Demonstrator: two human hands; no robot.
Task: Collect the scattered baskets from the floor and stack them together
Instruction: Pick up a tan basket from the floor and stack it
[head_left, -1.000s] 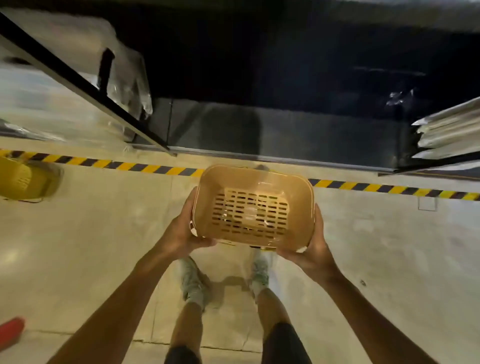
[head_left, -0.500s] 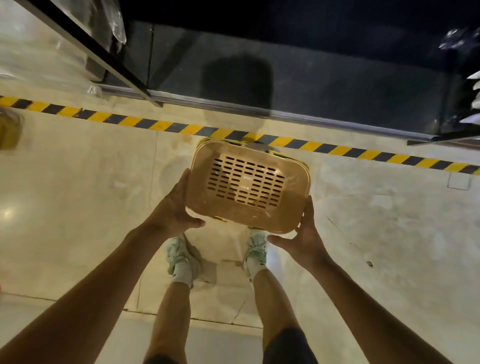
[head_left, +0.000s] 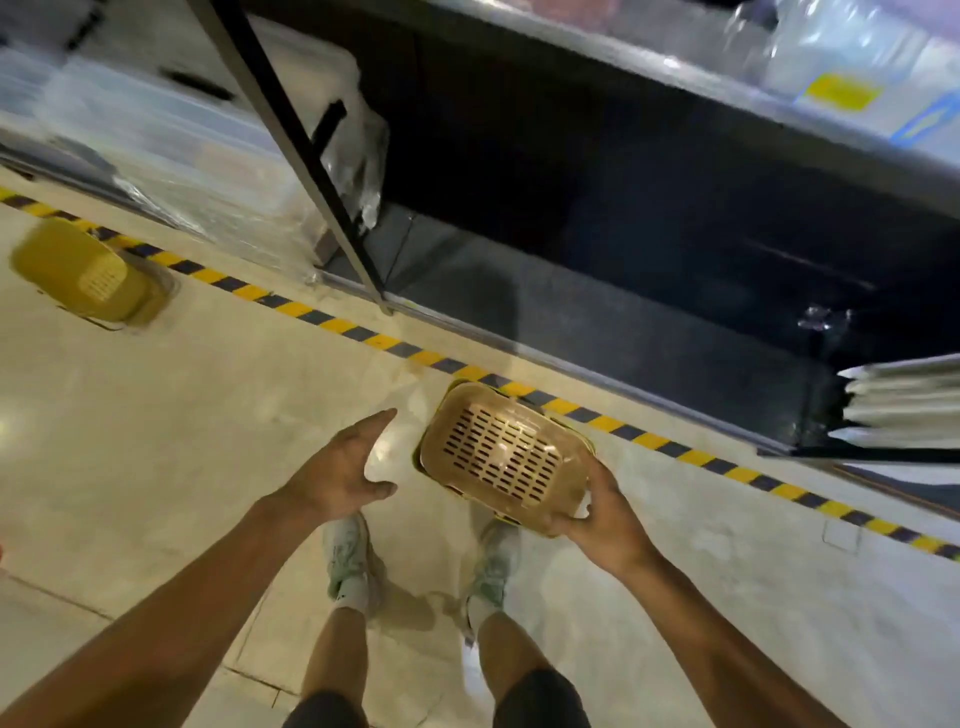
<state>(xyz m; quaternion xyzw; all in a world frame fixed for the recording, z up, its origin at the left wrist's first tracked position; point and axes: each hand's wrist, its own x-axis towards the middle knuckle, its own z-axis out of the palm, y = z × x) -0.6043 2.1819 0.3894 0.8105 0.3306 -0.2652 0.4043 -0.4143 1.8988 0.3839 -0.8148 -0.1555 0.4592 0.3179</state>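
Observation:
A tan plastic basket (head_left: 501, 457) with a slotted bottom is held above the floor, nested over a yellow basket whose rim shows around it. My right hand (head_left: 602, 512) grips the stack at its near right corner. My left hand (head_left: 340, 475) hovers just left of the stack, fingers spread and holding nothing. Another yellow basket (head_left: 85, 278) lies tilted on the floor at the far left, blurred.
A black-and-yellow hazard stripe (head_left: 363, 335) crosses the floor in front of a dark metal shelf (head_left: 623, 260). Wrapped goods (head_left: 171, 145) sit on the shelf at left, white sheets (head_left: 904, 400) at right. My two feet (head_left: 353, 561) stand below the hands.
My left hand has let go of the basket stack and moved left. The view has swung left, bringing the floor basket into sight.

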